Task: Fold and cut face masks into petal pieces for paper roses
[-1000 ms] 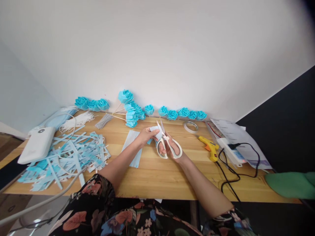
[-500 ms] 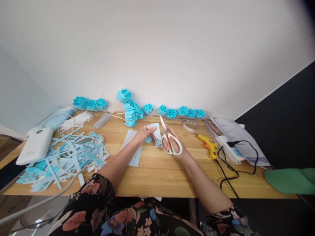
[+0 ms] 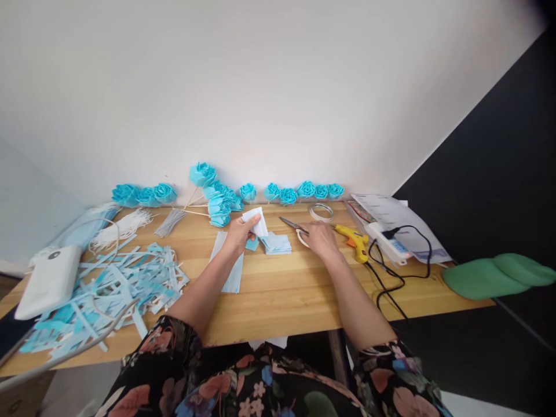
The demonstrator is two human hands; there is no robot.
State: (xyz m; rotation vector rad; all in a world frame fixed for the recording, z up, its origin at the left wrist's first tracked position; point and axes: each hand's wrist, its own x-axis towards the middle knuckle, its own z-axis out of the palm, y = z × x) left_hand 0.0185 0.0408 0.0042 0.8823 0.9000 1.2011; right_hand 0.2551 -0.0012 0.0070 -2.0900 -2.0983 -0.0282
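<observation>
My left hand (image 3: 240, 234) pinches a small white piece of mask fabric (image 3: 256, 221) above the table. Just right of it lies a stack of pale blue cut pieces (image 3: 277, 244), with a small blue square (image 3: 252, 244) at its left. A flat pleated mask sheet (image 3: 233, 279) is partly covered by my left forearm. Low over the tabletop, my right hand (image 3: 319, 236) is on the scissors (image 3: 290, 223), their blades pointing left. My fingers are over the white handles and hide most of them.
Blue fabric flowers (image 3: 219, 205) line the wall. Strip scraps (image 3: 134, 284) and a white power bank (image 3: 50, 281) lie left. A tape roll (image 3: 321, 212), yellow glue gun (image 3: 354, 240), power strip (image 3: 393, 246), papers (image 3: 402, 223) and a green object (image 3: 482, 277) are right.
My right hand has lowered the scissors to the table, right of the stack, blades turned leftward. My left hand has moved the white piece left of the stack. The view has shifted slightly.
</observation>
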